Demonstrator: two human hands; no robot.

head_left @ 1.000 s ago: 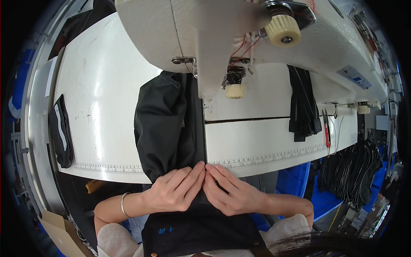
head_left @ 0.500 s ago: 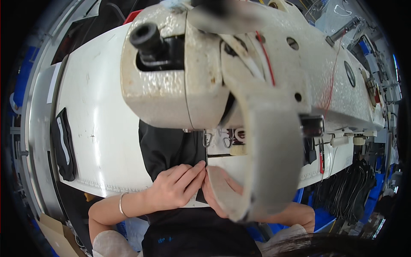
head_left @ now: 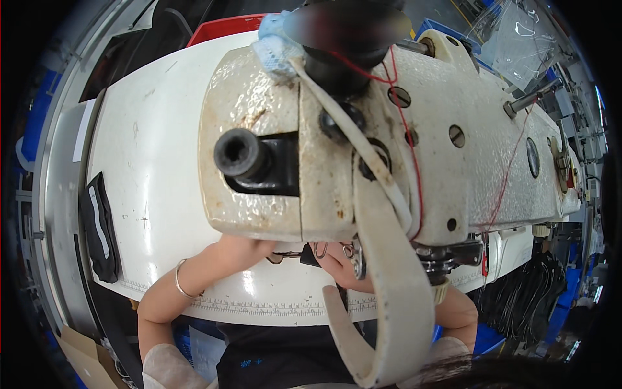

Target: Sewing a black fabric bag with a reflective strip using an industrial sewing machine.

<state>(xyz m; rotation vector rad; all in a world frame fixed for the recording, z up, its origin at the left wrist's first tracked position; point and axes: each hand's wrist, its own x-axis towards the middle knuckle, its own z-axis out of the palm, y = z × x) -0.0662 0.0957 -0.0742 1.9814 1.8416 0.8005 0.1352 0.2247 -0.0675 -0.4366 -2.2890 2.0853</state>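
Moved since the earlier frame: both hands, forward past the ruler on the tabletop (head_left: 162,162). Left hand (head_left: 246,251): partly beneath the sewing machine head (head_left: 253,211). Right hand (head_left: 343,267): opposite, partly covered. Grip of either: cannot tell, fingertips hidden. Black cloth (head_left: 309,257): one dark corner visible between the hands, nearer the right; remainder hidden. Two-sided placement: seemingly for steadying it.

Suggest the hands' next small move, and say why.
Perhaps gently steady the black fabric: only a small piece shows between the left hand and right hand, and the sewing machine covers part of each, so slipping could go unseen.
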